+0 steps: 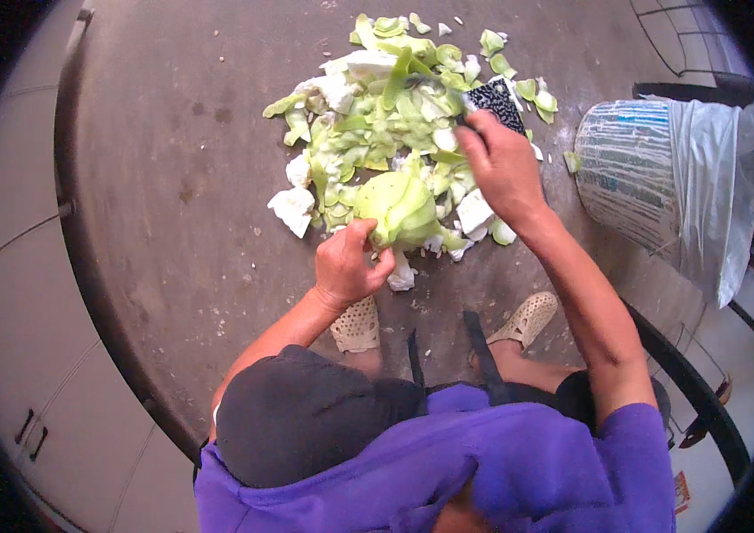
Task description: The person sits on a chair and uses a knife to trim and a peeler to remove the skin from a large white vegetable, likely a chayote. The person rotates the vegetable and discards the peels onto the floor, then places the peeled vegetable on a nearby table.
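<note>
My left hand (354,261) pinches the near edge of a large rounded piece of pale green rind or peel (398,206), its kind not certain. My right hand (503,166), partly blurred, has curled fingers at the near corner of a flat black-and-white speckled thing (497,103); what it is cannot be told. Both hands are over a heap of thin green peelings (377,133) on the floor. White spongy chunks (292,210) and small pale seeds lie in and around the heap.
A paint-streaked bucket (623,166) lined with a translucent plastic bag (710,186) stands at the right. My feet, in perforated beige shoes (356,326), are just below the heap. Light cabinet fronts (50,373) run along the left, beyond a dark edge.
</note>
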`<state>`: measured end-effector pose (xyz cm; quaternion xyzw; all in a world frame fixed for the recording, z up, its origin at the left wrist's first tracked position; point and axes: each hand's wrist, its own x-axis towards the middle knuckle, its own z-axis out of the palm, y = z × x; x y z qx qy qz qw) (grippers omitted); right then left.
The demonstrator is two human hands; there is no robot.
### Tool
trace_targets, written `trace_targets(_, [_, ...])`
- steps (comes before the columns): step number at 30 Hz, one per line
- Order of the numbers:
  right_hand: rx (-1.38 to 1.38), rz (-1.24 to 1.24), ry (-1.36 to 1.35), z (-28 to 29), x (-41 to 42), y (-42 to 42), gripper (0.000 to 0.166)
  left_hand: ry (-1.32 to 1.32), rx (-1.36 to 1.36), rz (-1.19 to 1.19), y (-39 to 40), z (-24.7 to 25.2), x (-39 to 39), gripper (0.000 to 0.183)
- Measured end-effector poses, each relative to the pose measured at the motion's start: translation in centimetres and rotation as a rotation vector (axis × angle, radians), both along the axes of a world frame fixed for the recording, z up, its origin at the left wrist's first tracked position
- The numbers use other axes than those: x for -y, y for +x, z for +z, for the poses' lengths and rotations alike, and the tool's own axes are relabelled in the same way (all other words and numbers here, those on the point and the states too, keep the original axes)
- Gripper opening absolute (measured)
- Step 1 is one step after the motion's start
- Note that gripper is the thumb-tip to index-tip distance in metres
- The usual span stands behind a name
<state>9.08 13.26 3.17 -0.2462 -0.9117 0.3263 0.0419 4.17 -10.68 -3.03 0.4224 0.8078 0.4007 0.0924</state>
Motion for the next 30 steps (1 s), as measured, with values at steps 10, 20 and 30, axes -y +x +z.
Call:
trace_targets(10, [0.499,0.345,-0.181,0.5,4.8,3.3,0.032,0.013,0.028,0.014,0.0,0.4,-0.4,0.039])
trace_targets(20, [0.483,0.426,-0.149,-1.3,4.8,2.8,0.032,0.031,-0.032,-0.052,-0.6,0.1,-0.8,0.036])
trace_targets(30, [0.541,0.364,-0.099,-3.5,2.5,1.1,0.033,0.016,-0.007,-0.046,-1.0,0.7,-1.2,0.031])
